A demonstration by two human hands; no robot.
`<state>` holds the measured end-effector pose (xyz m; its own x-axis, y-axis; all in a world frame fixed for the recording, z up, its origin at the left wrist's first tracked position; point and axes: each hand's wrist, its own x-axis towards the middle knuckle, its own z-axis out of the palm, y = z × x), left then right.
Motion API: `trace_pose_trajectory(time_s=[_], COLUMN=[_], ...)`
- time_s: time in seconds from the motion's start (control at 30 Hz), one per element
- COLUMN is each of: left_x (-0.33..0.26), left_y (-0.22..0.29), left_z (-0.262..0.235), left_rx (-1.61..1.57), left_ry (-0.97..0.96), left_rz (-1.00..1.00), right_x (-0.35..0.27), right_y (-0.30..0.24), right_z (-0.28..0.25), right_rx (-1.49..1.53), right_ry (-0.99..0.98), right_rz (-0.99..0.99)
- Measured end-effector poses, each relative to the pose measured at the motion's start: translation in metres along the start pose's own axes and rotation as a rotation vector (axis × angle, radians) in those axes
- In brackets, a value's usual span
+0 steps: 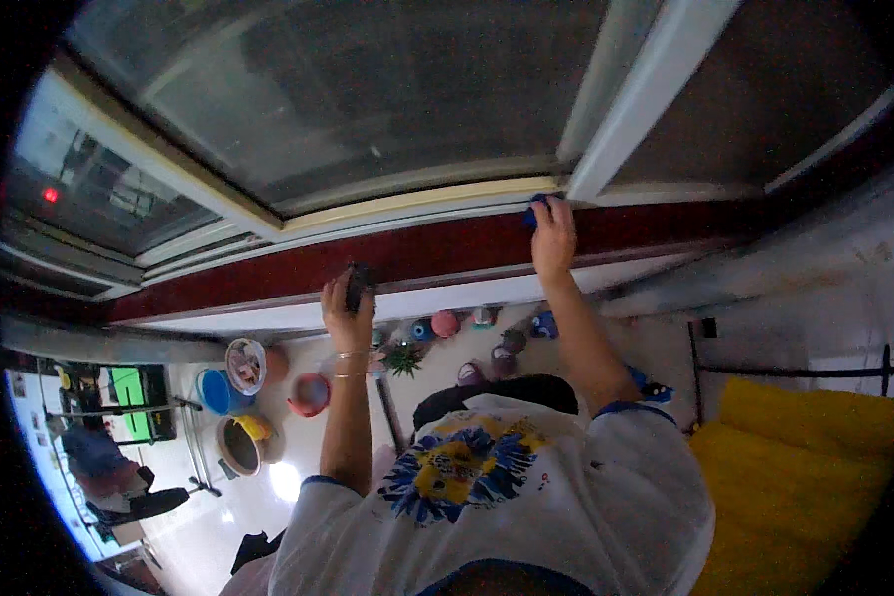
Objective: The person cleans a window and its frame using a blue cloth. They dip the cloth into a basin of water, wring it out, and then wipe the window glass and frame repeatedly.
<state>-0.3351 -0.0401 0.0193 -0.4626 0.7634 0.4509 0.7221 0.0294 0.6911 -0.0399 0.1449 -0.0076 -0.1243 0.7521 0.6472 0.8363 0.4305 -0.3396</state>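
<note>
My right hand (554, 243) is closed on a crumpled dark blue cloth (536, 213). It presses the cloth to the lower window frame (447, 205), where the frame meets the dark red sill (447, 243). To the left, my left hand (345, 316) curls round a small dark object (359, 286) at the sill's near edge. Its kind is too dim to make out. Beyond the sill stands a large window pane (397, 99) in pale framing, with a thick upright bar (656, 94) right of my right hand.
Below on the left stand a blue bucket (215, 391), a tub of items (246, 350), a bucket with a yellow cloth (238, 459) and a pink-rimmed basin (309, 394). A potted plant (403, 359) sits under the sill. Yellow fabric (795, 477) lies at the right.
</note>
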Motion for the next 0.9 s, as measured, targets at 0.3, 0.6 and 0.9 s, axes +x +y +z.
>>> trace_pose_trajectory(time_s=[0.3, 0.6, 0.9], left_x=[-0.024, -0.032, -0.032], left_y=[-0.029, -0.044, -0.033], left_z=[-0.043, -0.067, -0.027], left_rx=[0.038, 0.053, 0.113], left_ry=[0.089, 0.089, 0.065], left_rz=[-0.056, -0.141, -0.038], right_x=[-0.014, -0.013, 0.008], right_y=[-0.150, -0.206, 0.000], right_z=[0.077, 0.098, -0.006], right_rx=[0.032, 0.151, -0.132], right_ry=[-0.231, -0.255, -0.266], right_rz=[-0.248, -0.509, -0.008])
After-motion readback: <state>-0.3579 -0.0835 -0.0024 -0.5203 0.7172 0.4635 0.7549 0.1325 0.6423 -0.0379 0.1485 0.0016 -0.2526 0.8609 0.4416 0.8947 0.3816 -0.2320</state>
